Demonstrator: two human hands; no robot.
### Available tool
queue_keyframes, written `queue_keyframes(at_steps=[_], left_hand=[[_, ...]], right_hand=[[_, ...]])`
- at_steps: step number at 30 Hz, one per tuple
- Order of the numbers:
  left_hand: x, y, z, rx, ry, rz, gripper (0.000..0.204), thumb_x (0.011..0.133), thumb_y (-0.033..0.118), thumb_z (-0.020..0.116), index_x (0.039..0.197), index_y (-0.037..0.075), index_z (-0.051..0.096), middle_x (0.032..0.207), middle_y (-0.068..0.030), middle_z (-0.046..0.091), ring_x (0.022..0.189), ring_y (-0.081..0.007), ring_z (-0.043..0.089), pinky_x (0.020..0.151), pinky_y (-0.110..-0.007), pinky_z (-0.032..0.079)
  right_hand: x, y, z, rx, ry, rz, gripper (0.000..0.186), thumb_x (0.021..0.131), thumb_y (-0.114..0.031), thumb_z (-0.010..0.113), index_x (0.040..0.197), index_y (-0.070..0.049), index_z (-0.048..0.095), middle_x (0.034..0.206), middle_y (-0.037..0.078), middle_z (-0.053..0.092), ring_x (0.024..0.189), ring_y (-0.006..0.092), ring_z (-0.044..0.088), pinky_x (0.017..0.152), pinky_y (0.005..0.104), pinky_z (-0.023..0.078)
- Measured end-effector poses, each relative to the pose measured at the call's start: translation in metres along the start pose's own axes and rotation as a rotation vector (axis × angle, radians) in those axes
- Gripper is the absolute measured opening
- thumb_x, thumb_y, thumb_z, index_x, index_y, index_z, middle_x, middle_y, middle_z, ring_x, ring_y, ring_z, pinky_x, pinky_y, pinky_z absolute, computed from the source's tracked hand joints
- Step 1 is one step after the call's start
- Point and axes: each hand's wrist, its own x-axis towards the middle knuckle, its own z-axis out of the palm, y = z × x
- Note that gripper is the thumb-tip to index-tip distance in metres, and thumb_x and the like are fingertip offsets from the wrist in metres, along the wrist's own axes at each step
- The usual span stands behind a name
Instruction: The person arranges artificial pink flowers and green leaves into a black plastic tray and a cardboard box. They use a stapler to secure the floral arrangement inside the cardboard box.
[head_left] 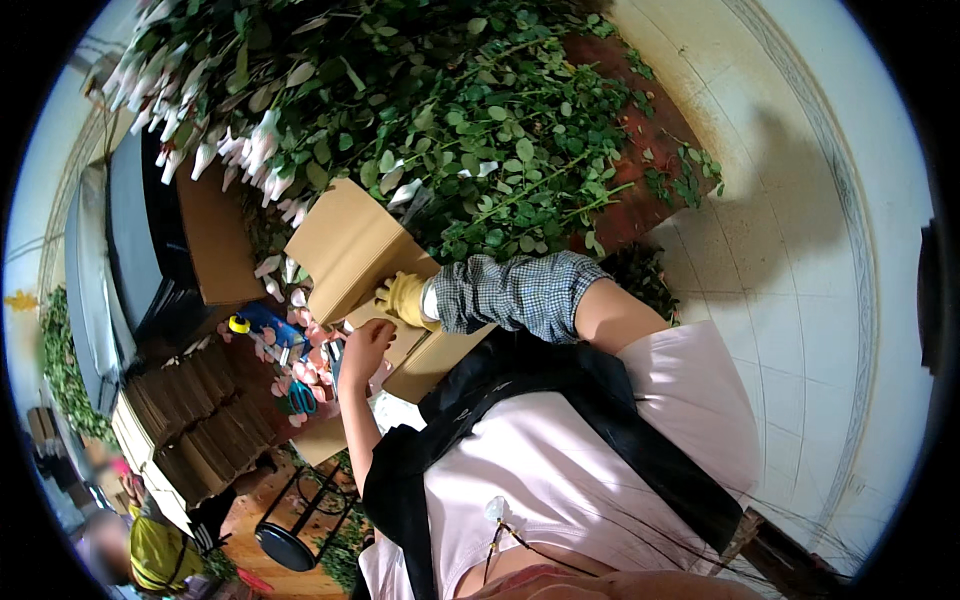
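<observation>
An open brown cardboard box (345, 235) lies in front of my body, its flaps spread. My right hand (404, 298), in a yellow glove with a checkered oversleeve (510, 292) above it, rests at the box's inner side, fingers bent and slightly apart. Just left of it, my bare left hand (368, 348) is by the box's near edge, its fingers curled in; whatever they might hold is hidden. Pink petals (318, 362) lie scattered beside the left hand, with teal-handled scissors (301, 397) among them.
A large heap of leafy rose stems (480, 130) fills the far side, many with white-sleeved heads (262, 145). Stacked flat cardboard (200, 415) and a black bin-like box (145, 230) stand to the left. A black stool (286, 545) and another person (160, 550) are at the lower left.
</observation>
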Motion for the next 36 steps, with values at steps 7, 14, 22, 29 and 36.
queue_keyframes(at_steps=[7,14,22,29,36], left_hand=[[-0.001,0.011,0.030,0.467,-0.035,0.155,0.038,0.094,0.041,0.061,0.114,0.011,0.073,0.102,-0.0237,0.071,0.097,-0.0420,0.068,0.087,-0.051,0.053],[-0.002,0.042,0.047,0.492,-0.009,-0.018,0.041,0.094,0.042,0.063,0.115,0.008,0.070,0.101,-0.0229,0.072,0.090,-0.0426,0.070,0.080,-0.050,0.056],[-0.016,0.043,0.047,0.343,0.085,-0.076,0.036,0.092,0.037,0.068,0.113,0.008,0.070,0.098,-0.0207,0.073,0.083,-0.0322,0.074,0.076,-0.043,0.058],[-0.008,0.032,0.043,0.331,0.135,-0.059,0.030,0.093,0.024,0.067,0.116,0.006,0.068,0.099,-0.0173,0.075,0.092,-0.0305,0.075,0.079,-0.040,0.059],[-0.009,0.030,0.048,0.248,0.233,-0.032,0.026,0.092,0.026,0.067,0.107,0.005,0.071,0.103,-0.0223,0.070,0.089,-0.0369,0.070,0.080,-0.044,0.055]], right_hand=[[-0.080,0.049,-0.044,0.490,0.183,0.144,0.028,0.086,-0.023,0.062,0.105,-0.004,0.070,0.104,0.018,0.071,0.099,0.0351,0.068,0.089,0.0462,0.053],[-0.179,0.109,0.088,0.178,0.558,0.562,0.039,0.091,-0.030,0.065,0.121,-0.005,0.061,0.107,0.013,0.069,0.103,0.0328,0.065,0.094,0.0486,0.050],[-0.184,0.176,-0.054,0.533,0.755,0.467,0.043,0.093,-0.027,0.065,0.131,-0.010,0.058,0.113,0.015,0.070,0.103,0.0314,0.067,0.091,0.0461,0.053],[-0.125,0.298,-0.042,0.110,0.815,0.525,0.010,0.085,-0.010,0.068,0.095,-0.009,0.072,0.131,0.010,0.066,0.123,0.0278,0.060,0.114,0.0423,0.039],[-0.231,0.206,-0.104,0.167,1.091,0.206,0.004,0.090,-0.014,0.068,0.093,-0.011,0.069,0.103,0.012,0.069,0.099,0.0274,0.066,0.085,0.0448,0.052]])
